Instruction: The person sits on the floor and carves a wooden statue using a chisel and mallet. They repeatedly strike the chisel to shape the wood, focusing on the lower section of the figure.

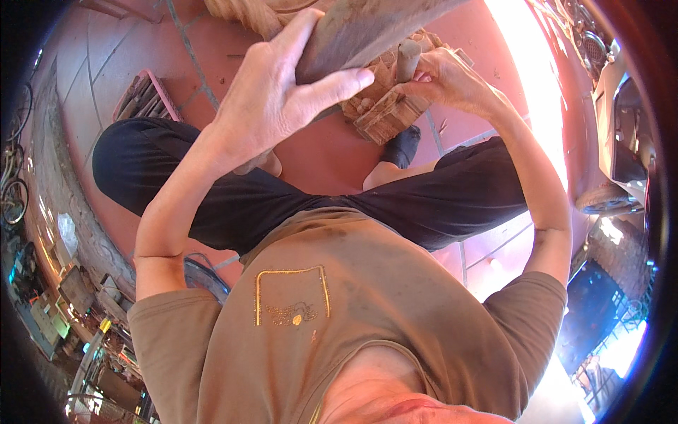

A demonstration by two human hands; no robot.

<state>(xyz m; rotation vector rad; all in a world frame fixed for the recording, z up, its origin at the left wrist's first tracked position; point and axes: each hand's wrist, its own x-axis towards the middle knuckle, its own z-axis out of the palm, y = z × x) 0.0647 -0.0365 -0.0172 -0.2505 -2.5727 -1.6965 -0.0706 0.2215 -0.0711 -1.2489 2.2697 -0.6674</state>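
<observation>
My left hand clasps the near end of a large, smooth grey-brown piece of wood, thumb along its lower edge; its other fingers are partly hidden. That wood runs out past the top of the view. To its right, my right hand has its fingers closed on a short round wooden handle, and whatever the handle joins is hidden. Directly beneath sits a carved, blocky brown wooden piece between my legs. Another curved, lighter wooden form shows behind my left hand.
On the tiled floor at left lies a pink-edged tray of slim tools. My crossed legs in dark trousers frame the work. A long rough log lies farther left. At the right edge stands a wheeled vehicle.
</observation>
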